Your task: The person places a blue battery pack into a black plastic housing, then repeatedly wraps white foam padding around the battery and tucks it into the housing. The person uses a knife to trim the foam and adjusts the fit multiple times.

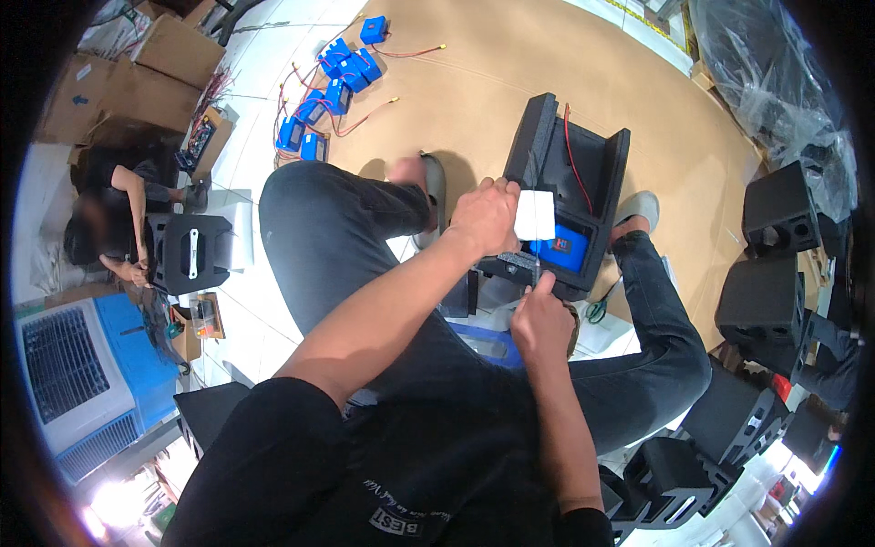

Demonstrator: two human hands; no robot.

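Head view, left hand [485,217] hiding white pad's [535,215] edge, fingers unclear

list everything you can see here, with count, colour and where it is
open speaker shell: one, black, on the brown floor sheet between the person's legs
battery pack: one, blue, inside the shell
white piece: one, held over the shell
loose battery packs: several, blue with red leads, far left on the sheet
finished shells: several, black, right side
scissors: one pair, green handles, by the right knee
cardboard boxes: several, brown, upper left
air cooler: one, blue and white, lower left
co-worker: one, seated left
left hand: holds the white piece
right hand: forefinger raised to the shell's front edge
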